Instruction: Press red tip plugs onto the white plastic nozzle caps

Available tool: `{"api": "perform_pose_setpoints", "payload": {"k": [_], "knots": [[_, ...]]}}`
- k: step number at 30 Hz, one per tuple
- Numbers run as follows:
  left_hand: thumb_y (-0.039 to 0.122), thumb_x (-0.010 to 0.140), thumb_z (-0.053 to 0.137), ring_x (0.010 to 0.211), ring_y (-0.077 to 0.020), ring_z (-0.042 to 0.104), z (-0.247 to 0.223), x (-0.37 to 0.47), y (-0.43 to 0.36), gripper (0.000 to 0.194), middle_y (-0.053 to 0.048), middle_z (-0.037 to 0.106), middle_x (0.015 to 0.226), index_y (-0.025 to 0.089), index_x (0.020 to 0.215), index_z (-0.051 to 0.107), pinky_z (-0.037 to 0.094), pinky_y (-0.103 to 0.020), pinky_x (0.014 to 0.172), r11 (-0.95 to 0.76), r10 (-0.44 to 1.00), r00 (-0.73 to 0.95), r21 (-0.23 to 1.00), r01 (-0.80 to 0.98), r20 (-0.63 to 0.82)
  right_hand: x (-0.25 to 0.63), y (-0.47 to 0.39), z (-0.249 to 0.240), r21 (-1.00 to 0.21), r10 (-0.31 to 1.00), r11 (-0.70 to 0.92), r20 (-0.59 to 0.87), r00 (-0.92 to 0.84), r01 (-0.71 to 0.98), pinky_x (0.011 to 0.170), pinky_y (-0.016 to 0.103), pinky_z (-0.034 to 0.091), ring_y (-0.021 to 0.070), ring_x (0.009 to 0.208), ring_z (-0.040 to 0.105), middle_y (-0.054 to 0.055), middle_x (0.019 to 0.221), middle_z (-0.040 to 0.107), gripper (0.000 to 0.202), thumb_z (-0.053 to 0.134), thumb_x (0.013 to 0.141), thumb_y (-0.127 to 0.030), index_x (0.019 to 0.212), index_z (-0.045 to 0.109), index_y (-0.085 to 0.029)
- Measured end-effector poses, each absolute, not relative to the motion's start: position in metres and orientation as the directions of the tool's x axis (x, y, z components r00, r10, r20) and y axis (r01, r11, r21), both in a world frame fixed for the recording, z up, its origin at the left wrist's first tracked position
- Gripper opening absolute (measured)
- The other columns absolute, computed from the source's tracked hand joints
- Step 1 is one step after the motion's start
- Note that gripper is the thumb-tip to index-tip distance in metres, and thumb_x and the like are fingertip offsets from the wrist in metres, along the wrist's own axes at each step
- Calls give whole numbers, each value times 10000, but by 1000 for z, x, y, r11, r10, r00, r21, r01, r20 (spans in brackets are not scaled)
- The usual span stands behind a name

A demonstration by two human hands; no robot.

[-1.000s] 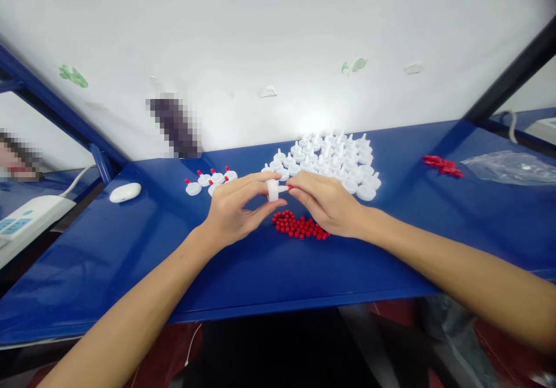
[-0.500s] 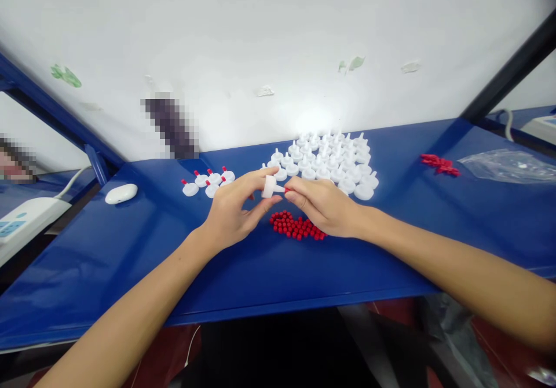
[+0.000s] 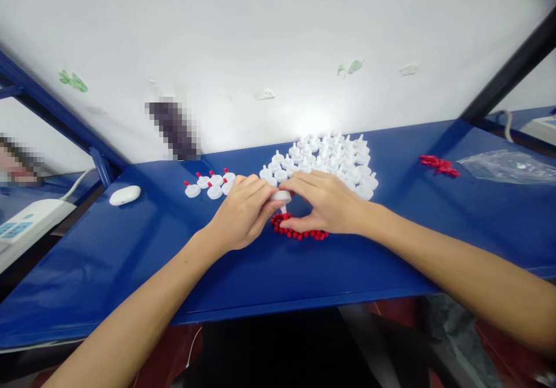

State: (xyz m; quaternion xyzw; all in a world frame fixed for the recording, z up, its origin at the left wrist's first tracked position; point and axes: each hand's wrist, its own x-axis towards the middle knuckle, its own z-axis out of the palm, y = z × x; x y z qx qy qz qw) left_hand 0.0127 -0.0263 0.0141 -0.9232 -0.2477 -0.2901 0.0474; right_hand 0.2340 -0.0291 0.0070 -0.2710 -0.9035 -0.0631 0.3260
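My left hand (image 3: 241, 214) pinches a white nozzle cap (image 3: 282, 197) between thumb and fingers. The cap is turned over, its spout pointing down with red at the end. My right hand (image 3: 324, 202) spans the same piece, index finger at the cap's wide base and thumb by the red end. Below and behind that thumb lies a cluster of small red tips (image 3: 299, 234), partly covered by the hand. Past my hands, many white nozzle caps (image 3: 297, 155) stand spout up on the blue table. To the left, several caps with red tips (image 3: 214, 191) sit grouped.
A white earbud-like case (image 3: 125, 195) rests on the left of the blue table (image 3: 304, 278). At the far left is a white power strip (image 3: 32, 223). On the right are a pile of red pieces (image 3: 439, 165) and a clear plastic bag (image 3: 504, 167). A white wall rises behind.
The cap has turned from sideways to spout down. My right hand has shifted from pinching the red tip to spanning the cap from base to tip.
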Motion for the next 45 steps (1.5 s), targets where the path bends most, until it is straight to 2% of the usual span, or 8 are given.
{"api": "perform_pose_setpoints", "payload": {"k": [6,12,20,24,31,36,40,45], "knots": [[486,968,474,768,-190,500,14,12,-25,368,-68,561,891,140,1081,529,434,-345,697,-926,377,790,195,323,484,232,-29,8,73,292,868,725,-624,492,546,280,333,117,543,444,-22,649,548,329,646,841,-489,772,551,-182],[521,811,728,1045,-237,588,15,16,-28,552,-117,590,1144,195,1185,487,525,-388,881,-927,373,773,233,293,513,233,-28,8,101,235,870,776,-586,482,541,269,383,129,599,509,22,736,601,368,625,846,-534,776,552,-180],[520,798,741,894,-206,639,10,15,-27,589,-103,649,1011,156,1201,514,567,-342,753,-955,282,726,110,276,627,234,-27,4,84,242,883,762,-600,462,554,268,425,133,626,546,26,759,614,375,628,862,-548,790,538,-191],[512,785,756,1012,-243,649,9,16,-28,619,-136,643,1123,176,1247,517,578,-388,838,-961,260,697,106,257,668,234,-29,7,59,246,893,766,-593,447,529,246,410,114,593,501,0,714,559,364,613,879,-537,784,518,-198],[487,765,785,899,-211,653,13,17,-33,615,-107,654,1045,179,1235,537,581,-347,758,-964,255,676,125,236,692,231,-31,9,18,213,931,784,-583,364,473,230,335,89,550,387,-32,689,459,351,612,905,-497,787,474,-195],[494,754,793,888,-206,646,12,18,-30,610,-100,655,1008,161,1201,545,575,-347,758,-964,244,670,102,245,701,232,-29,7,-31,243,937,775,-584,349,490,230,370,99,578,427,-21,711,479,328,607,909,-489,822,486,-197],[432,789,778,963,-221,652,8,17,-26,585,-112,667,1072,170,1248,527,577,-367,826,-956,265,657,102,276,706,234,-27,6,-85,275,937,777,-567,339,552,248,455,121,643,526,2,763,559,281,636,898,-451,906,527,-192],[172,846,679,1110,-229,629,7,14,-22,635,-137,621,1253,215,1423,417,573,-374,902,-953,198,647,-11,304,736,233,-28,8,-130,317,918,808,-497,375,643,275,520,144,735,611,26,861,637,223,668,875,-289,1024,536,-189]]}}
